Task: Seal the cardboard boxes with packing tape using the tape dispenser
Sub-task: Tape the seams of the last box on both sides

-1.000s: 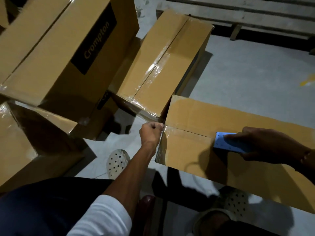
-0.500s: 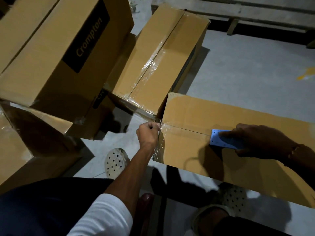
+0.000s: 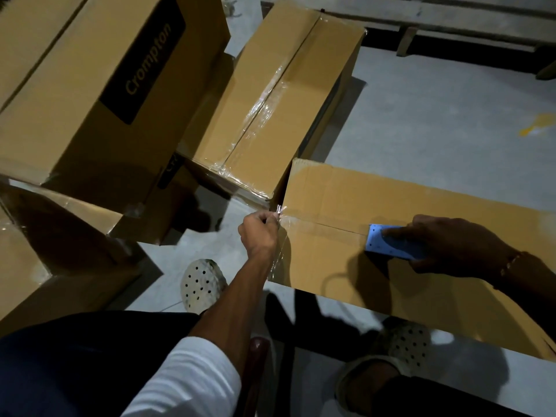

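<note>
Two hands on one box, tape strung along the seam

Several cartons crowd the left and far side. The box being sealed (image 3: 391,200) lies across the right of the view, its left end just beside a taped carton (image 3: 270,100), its far and right sides open to bare concrete floor (image 3: 436,109). A carton printed "Crompton" (image 3: 99,94) sits tilted at far left, another carton (image 3: 54,251) below it. Two perforated clogs, one (image 3: 201,284) left of the box and one (image 3: 406,344) under its near edge.

Left hand (image 3: 260,233): arm extended from a white sleeve (image 3: 183,380), fingers curled, pinching the free end of the clear tape (image 3: 281,210) at the box's left end. Right hand (image 3: 451,245): closed around the blue tape dispenser (image 3: 391,246), index finger laid along its top, dispenser pressed flat on the lid over the centre seam.

Tape: a glossy strip on the seam from the left edge toward the dispenser, wrinkled where it wraps over the end face. Seam beyond the dispenser hidden by the hand.
</note>
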`<state>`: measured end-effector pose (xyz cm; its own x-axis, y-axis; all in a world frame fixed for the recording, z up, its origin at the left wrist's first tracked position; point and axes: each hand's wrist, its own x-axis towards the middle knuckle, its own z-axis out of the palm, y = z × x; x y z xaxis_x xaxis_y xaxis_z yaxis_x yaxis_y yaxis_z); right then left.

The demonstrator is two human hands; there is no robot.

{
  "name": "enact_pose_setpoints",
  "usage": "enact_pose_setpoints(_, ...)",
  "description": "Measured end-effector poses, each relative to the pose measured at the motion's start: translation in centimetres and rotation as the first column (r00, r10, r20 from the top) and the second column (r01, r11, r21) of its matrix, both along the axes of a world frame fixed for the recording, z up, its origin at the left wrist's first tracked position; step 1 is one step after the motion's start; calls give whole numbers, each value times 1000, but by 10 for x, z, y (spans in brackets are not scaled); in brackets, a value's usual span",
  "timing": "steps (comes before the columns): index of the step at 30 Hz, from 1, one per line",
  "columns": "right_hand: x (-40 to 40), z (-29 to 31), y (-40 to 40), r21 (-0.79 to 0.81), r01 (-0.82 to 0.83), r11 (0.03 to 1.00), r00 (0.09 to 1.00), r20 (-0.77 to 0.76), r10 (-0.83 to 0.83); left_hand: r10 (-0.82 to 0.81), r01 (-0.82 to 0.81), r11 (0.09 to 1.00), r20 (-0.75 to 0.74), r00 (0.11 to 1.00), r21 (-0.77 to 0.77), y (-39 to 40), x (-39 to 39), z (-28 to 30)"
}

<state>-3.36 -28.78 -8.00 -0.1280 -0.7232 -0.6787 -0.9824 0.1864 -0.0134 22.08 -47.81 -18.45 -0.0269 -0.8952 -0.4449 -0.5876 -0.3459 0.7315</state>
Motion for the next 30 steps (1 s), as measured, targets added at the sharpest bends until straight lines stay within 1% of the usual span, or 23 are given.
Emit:
enact_pose_setpoints(6,2,0,-1,-9,-4,1000,1000,2,4,-38,37,999,58,998,13,-2,-2,2)
enact_pose_setpoints(7,3,0,-1,-10,-6,1000,1000,-1,6,-55,54,998,94,994,13,-2,-4,2)
enact_pose_setpoints(9,3,0,-1,-20,0,1000,1000,0,0,-123,117,992,218,968,39,-4,-8,4)
enact_pose_setpoints(11,4,-1,0,-31,3,1000,1000,11,-3,-176,147,983,312,934,114,-9,-11,-2)
enact_pose_setpoints(12,4,-2,1,-35,2,999,1000,14,-2,-197,149,975,328,924,166,-13,-12,-3)
enact_pose_setpoints(14,4,-3,1,-38,9,999,1000,12,-8,-204,117,948,285,937,295,-22,-10,-10)
enact_pose_setpoints(15,4,-4,1,-40,4,999,1000,4,-4,-193,94,936,272,943,339,-25,-8,-13)
enact_pose_setpoints(16,4,-5,1,-39,-1,999,1000,-8,0,-202,97,935,286,937,341,-27,-5,-14)
enact_pose_setpoints(17,5,-5,1,-38,-3,999,1000,-22,2,-226,133,951,335,915,280,-25,-3,-12)
enact_pose_setpoints(18,5,-5,0,-35,-6,999,999,-34,5,-246,195,967,390,887,166,-22,-2,-9)
enact_pose_setpoints(19,4,-6,0,-34,-13,999,999,-42,12,-253,256,966,404,879,47,-16,-1,-6)
enact_pose_setpoints(20,4,-6,1,-35,-15,999,999,-44,13,-264,305,951,372,890,-55,-9,-1,-2)
enact_pose_setpoints(21,4,-7,1,-39,-12,999,999,-40,10,-294,349,930,332,896,-119,0,-2,1)
enact_pose_setpoints(23,3,-8,3,-50,3,999,1000,-25,-5,-356,423,891,328,875,-161,19,-5,8)
enact_pose_setpoints(25,3,-9,1,-58,13,998,1000,-12,-13,-366,434,894,379,850,-111,31,-3,6)
enact_pose_setpoints(27,3,-8,1,-62,23,998,1000,-8,-24,-397,426,904,419,816,27,34,3,1)
enact_pose_setpoints(29,4,-7,1,-75,23,997,1000,-15,-24,-464,445,882,453,761,155,29,14,-1)
enact_pose_setpoints(30,4,-6,1,-78,27,997,1000,-14,-29,-493,467,865,477,728,182,25,18,-1)
